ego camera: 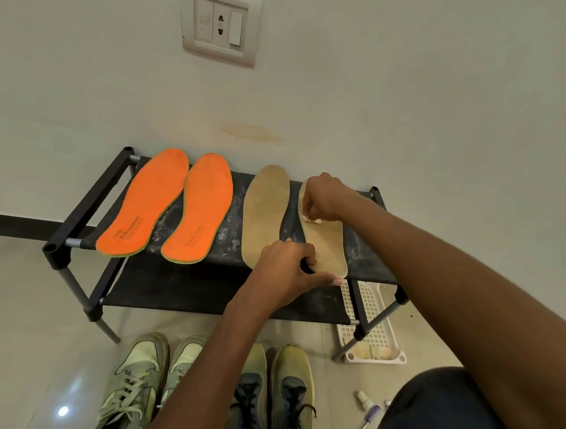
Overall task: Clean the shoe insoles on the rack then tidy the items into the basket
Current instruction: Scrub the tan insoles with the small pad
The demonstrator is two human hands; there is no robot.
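Two orange insoles (147, 203) (201, 208) lie side by side on the left of the black shoe rack (83, 198). On its right lie two tan insoles (264, 209) (328, 248). My right hand (323, 195) pinches a small pale wad (312, 220) against the right tan insole, near its middle. My left hand (287, 270) grips that insole's heel end at the rack's front edge. A white perforated basket (373, 319) sits on the floor under the rack's right end, with pale items inside.
Two pairs of sneakers (139, 382) (274, 396) stand on the floor in front of the rack. A small bottle (365, 401) and a toothbrush (368, 422) lie at the lower right beside my knee. The wall behind carries a socket plate (220, 26).
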